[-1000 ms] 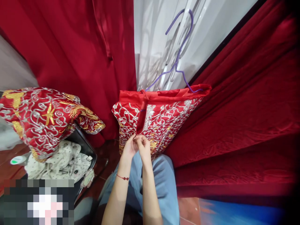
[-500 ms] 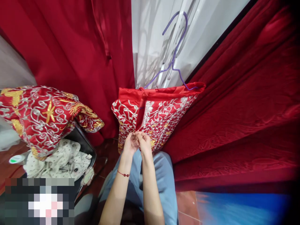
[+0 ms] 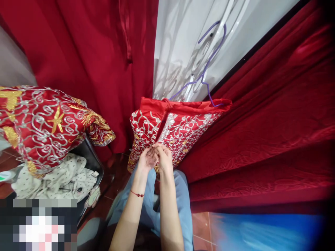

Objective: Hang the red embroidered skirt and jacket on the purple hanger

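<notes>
A red embroidered skirt [image 3: 193,122] with silver and gold patterns hangs in front of me from a purple wire hanger [image 3: 206,69]. A narrow slit [image 3: 161,127] runs down from its waistband. At the slit's lower end, my left hand [image 3: 148,159], palm partly showing, has its fingers closed on the cloth edge. Beside it, my right hand [image 3: 164,157] is closed in a pinch, its fingertips against the left ones. Whatever small thing lies between the right fingertips is hidden.
On the left, a red and gold embroidered garment [image 3: 52,129] drapes over a black chair [image 3: 91,155], with a dotted white cloth [image 3: 75,174] on the seat. Red curtains [image 3: 261,139] flank the skirt. Behind the hanger is white metal scrollwork [image 3: 204,52]. A blue surface [image 3: 267,232] lies lower right.
The view has shifted slightly, so the hanger and skirt top appear farther right. Both hands stay at the slit's lower end, with the left palm a little more exposed.
</notes>
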A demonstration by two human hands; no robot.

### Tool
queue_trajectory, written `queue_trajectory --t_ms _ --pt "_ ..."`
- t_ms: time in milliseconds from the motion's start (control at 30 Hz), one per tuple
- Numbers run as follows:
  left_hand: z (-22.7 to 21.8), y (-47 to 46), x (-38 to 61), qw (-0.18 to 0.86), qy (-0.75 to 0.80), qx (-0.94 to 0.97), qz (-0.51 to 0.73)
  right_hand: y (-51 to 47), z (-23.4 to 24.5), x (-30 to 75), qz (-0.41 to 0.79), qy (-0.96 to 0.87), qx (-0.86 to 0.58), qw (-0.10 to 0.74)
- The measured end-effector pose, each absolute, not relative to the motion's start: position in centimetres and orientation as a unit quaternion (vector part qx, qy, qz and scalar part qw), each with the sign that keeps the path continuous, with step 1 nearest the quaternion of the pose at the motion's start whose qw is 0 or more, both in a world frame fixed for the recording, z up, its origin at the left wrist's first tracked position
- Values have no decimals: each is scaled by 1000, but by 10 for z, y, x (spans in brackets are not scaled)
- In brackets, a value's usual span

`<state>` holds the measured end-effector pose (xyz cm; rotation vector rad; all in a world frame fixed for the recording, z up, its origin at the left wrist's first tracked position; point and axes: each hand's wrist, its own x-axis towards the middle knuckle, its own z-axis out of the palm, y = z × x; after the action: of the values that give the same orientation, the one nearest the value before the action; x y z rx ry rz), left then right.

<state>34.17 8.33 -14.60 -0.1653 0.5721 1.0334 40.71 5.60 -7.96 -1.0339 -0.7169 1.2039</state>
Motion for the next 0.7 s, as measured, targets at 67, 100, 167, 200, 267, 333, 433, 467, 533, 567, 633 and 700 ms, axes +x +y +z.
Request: queue_trajectory --t_ms 67,100,167,200,267,333,433,467,533,567,633,700 --pt "-146 83 339 836 251 -92 479 57 -68 406 513 -331 -456 648" --pt "-146 83 338 839 243 -96 477 58 -62 407 503 -341 -461 646" --pt "-146 82 337 844 233 -95 475 60 -50 407 486 -358 -469 645" --pt "-146 82 337 845 229 -95 473 62 -45 407 476 -363 -471 648" --pt "-146 82 336 848 227 -100 469 65 -36 406 455 -375 -469 658" --pt "-146 83 335 849 227 -107 464 69 -26 404 426 -394 -467 667" --pt "-146 85 334 846 236 -116 463 75 -10 402 382 -428 -473 669" --pt "-146 86 333 845 241 -117 463 79 -4 403 373 -437 -474 667" --pt "-144 87 330 844 248 -115 461 86 8 405 361 -451 -473 666" --pt "-144 88 329 845 251 -113 458 91 14 407 352 -456 -469 669" --pt "-144 88 324 851 252 -106 449 100 26 410 326 -470 -463 677" --pt "-147 86 319 854 250 -98 446 106 34 411 302 -490 -464 673"
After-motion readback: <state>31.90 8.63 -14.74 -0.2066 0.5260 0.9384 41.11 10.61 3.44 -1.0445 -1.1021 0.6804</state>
